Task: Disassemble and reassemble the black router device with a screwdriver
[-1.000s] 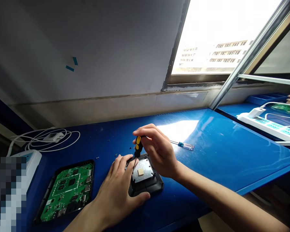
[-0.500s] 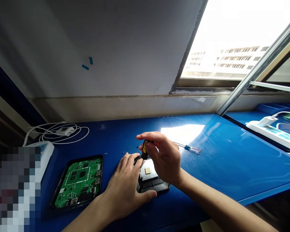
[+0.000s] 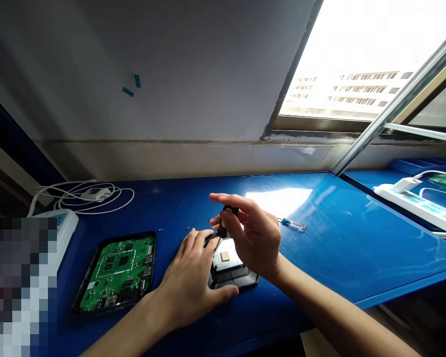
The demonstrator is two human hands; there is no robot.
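Observation:
My right hand is closed on a short black and yellow screwdriver, held upright over the upper left part of a black plastic cover. A silvery metal plate with a small tan square pad lies in the cover. Fingers spread, my left hand rests on the cover's left side, its thumb along the near edge. The screwdriver's tip is hidden by my fingers. Left of my hands, a green circuit board sits in a black casing.
Small screws lie on the blue table beyond my left hand. A clear blue screwdriver is right of my right hand. A coiled white cable with a charger lies back left; power strips are at both sides.
The whole view has shifted slightly, so things appear a little higher and further left. My right hand has turned slightly around the screwdriver, which is still in its grip. My left hand stays on the cover.

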